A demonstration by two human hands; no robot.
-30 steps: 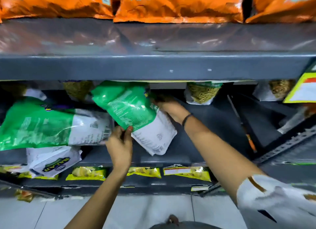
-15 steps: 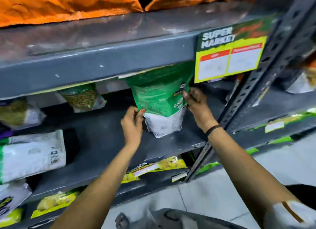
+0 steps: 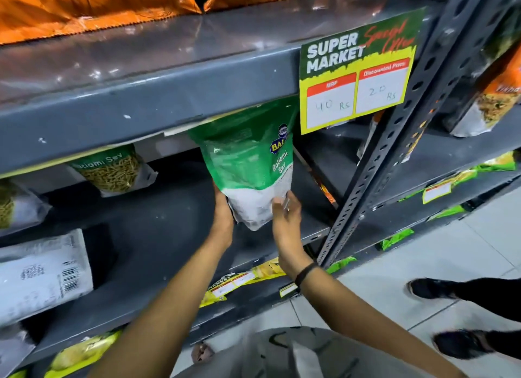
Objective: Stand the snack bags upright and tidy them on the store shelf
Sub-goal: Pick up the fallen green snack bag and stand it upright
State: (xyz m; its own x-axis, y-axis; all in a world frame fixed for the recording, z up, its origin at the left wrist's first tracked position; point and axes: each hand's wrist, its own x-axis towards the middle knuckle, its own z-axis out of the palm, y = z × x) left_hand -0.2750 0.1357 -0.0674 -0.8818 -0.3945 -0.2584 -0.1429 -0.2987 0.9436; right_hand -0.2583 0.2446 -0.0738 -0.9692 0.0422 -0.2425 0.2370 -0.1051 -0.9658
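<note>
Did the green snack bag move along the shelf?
Yes. The green bag went right, from beside the lying bags to near the price sign.

Light fell from overhead, glaring off the glossy upper shelf [image 3: 158,53] and the orange bags [image 3: 84,8]. The lower shelf [image 3: 158,225] lay in deep shadow (its back nearly black). Wide-angle distortion bent the slotted upright [image 3: 394,140], and edges looked soft, slightly smeared.

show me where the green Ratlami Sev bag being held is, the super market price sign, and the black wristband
green Ratlami Sev bag [image 3: 248,163]: head view, on its green front panel.
super market price sign [image 3: 356,70]: head view, middle of the card.
black wristband [image 3: 306,273]: head view, on the band at the right wrist.
</note>
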